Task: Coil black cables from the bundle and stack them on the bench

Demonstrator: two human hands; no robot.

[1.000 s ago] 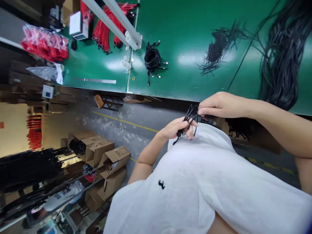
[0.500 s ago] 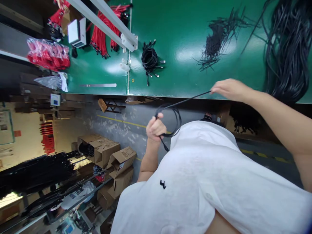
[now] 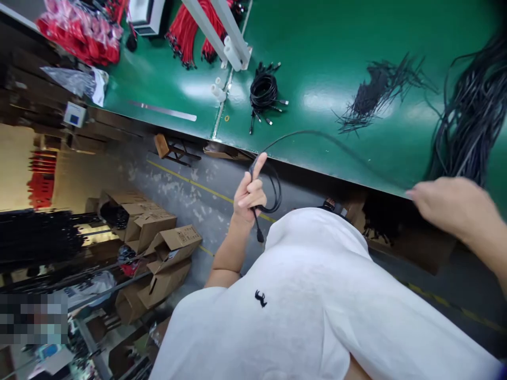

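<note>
My left hand is closed around a black cable, with its index finger raised along the loops. The coiled part hangs beside the palm, and a connector end dangles below the fingers. From there the cable arcs over the table edge to my right hand, whose fingers pinch it at the far right, slightly blurred. On the green table lies a bundle of coiled black cables with metal plugs. Farther right are a heap of short black ties and a thick pile of long black cables.
White posts rise from the table near red cables. A metal ruler lies near the edge. Cardboard boxes and a wooden stool stand on the floor. Bagged red items sit at the table's left end.
My right hand has moved right and down, drawing out a longer stretch of cable. My left index finger has lifted. The camera view has tilted and shifted.
</note>
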